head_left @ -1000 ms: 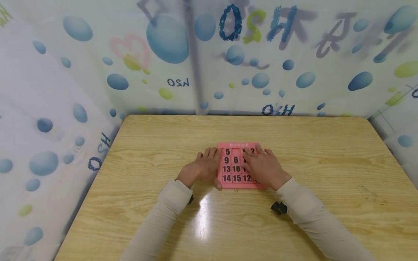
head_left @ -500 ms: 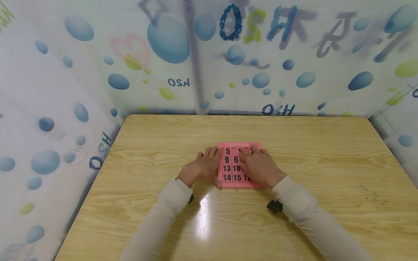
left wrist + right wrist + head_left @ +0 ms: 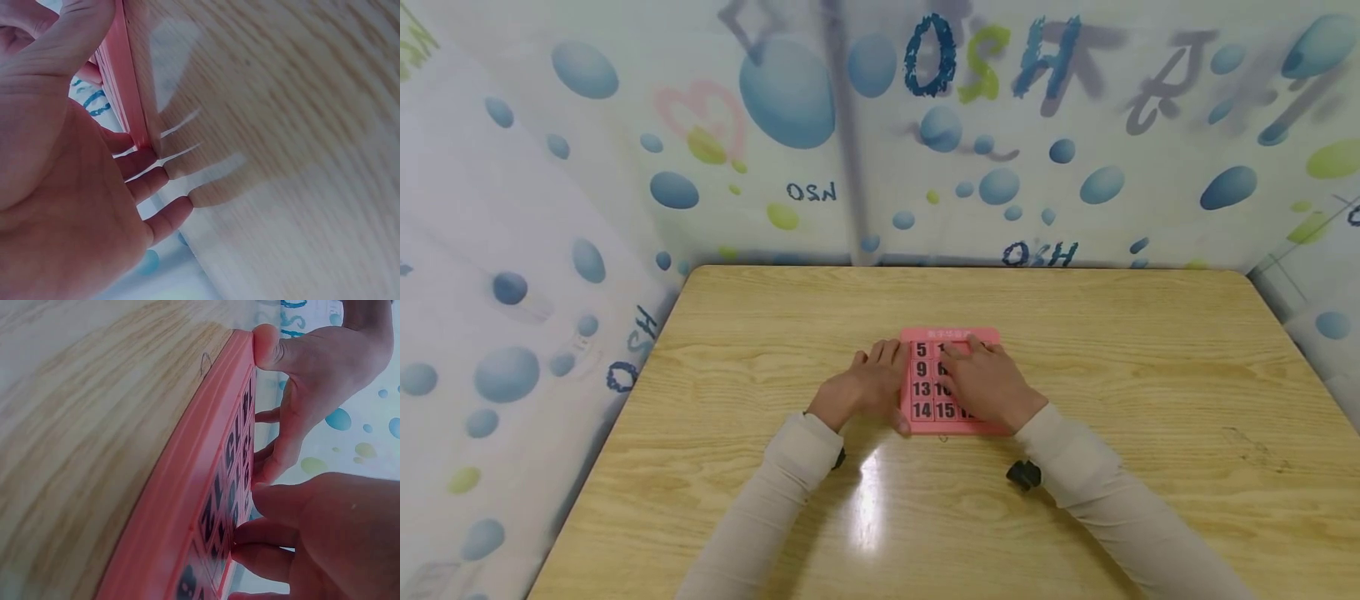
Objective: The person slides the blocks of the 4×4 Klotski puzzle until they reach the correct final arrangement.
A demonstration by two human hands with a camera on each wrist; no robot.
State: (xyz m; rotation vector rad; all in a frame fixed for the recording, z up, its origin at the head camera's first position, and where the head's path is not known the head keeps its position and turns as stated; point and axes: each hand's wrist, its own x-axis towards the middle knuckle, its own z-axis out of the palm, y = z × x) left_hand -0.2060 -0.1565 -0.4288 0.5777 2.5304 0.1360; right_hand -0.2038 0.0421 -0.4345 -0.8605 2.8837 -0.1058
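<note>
A pink sliding number puzzle lies flat on the table. My left hand rests along its left side, its thumb at the near left corner. In the left wrist view, that hand's fingers are extended, with some tips on the wood beside the pink edge. My right hand lies over the puzzle's right part, fingertips on the top-row tiles by the 1 tile. The right wrist view shows its thumb and fingers reaching down to the tiles. Tiles 5, 9, 13, 14 and 15 show; the right columns are mostly covered.
The wooden table extends around the puzzle on all sides. A wall covering with blue and green drops stands behind and to the left. A black device is strapped under the right wrist.
My right hand has moved left over the puzzle, and the 1 tile has slid left into the gap beside the 5. The left hand has stayed in place.
</note>
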